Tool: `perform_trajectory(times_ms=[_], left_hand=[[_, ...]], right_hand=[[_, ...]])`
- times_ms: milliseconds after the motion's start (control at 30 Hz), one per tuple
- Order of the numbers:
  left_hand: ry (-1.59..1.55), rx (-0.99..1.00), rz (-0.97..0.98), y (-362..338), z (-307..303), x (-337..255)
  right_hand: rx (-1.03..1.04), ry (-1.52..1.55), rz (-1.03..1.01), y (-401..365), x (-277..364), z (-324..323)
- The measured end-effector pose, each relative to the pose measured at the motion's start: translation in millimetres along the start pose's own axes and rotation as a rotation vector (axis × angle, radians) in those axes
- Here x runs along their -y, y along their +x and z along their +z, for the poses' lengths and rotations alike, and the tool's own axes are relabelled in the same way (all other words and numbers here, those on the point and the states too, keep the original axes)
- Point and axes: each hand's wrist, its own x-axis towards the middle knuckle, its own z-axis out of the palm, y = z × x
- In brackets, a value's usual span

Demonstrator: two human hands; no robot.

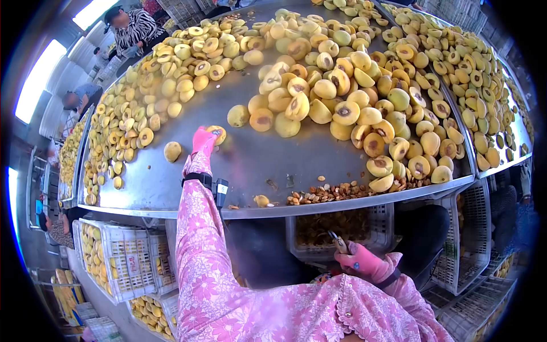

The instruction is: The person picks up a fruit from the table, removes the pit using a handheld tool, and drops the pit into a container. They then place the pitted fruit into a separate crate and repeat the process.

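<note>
My left hand, in a pink glove, reaches out over the metal table and grips a yellow peach half between its fingers. A single peach half lies to the left of that hand. Close to my lap, my right hand, also pink-gloved, is closed round a small hand tool with a forked metal tip that looks like pliers. Behind the tool is a crate with brown pits in it, under the table's edge.
Heaps of peach halves cover much of the metal table. Loose pits lie along its front edge. White crates of peaches stand at lower left, with another crate at right. Other people are at the far left.
</note>
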Motion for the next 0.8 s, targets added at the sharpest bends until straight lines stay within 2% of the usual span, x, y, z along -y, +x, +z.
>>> perform_trajectory(times_ms=[67,100,133,200,233,300,400,500,567,800], left_hand=[[-0.03,0.132,0.053,-18.8,14.6,11.7],[-0.071,0.145,0.073,-6.0,-21.3,-28.1],[-0.175,0.228,0.013,-43.1,-11.7,-41.9],[-0.632,0.359,-0.123,-91.0,4.7,-35.2],[-0.732,0.421,-0.129,-114.2,7.2,-35.7],[-0.942,0.551,-0.142,-163.4,16.5,-40.5],[-1.064,0.582,-0.175,-237.6,42.7,-56.1],[-1.116,0.669,-0.145,-291.4,66.2,-62.4],[-1.025,0.667,-0.138,-315.2,77.7,-64.2],[-0.85,0.719,0.055,-361.8,95.0,-74.5]], right_hand=[[0.025,-0.013,0.014,-22.5,4.8,1.4],[0.087,0.05,-0.1,21.3,27.2,13.8],[0.081,0.091,-0.113,8.6,38.7,11.5],[0.044,0.132,-0.17,-11.7,60.0,15.0],[0.015,0.093,-0.274,-4.7,59.5,16.5],[-0.047,0.093,-0.324,-8.1,77.6,19.8],[-0.123,0.187,-0.438,-10.0,94.5,27.6],[-0.194,0.204,-0.519,-19.0,97.6,32.6],[-0.207,0.218,-0.565,-25.1,92.2,32.4],[-0.287,0.177,-0.655,-34.4,66.1,20.2]])
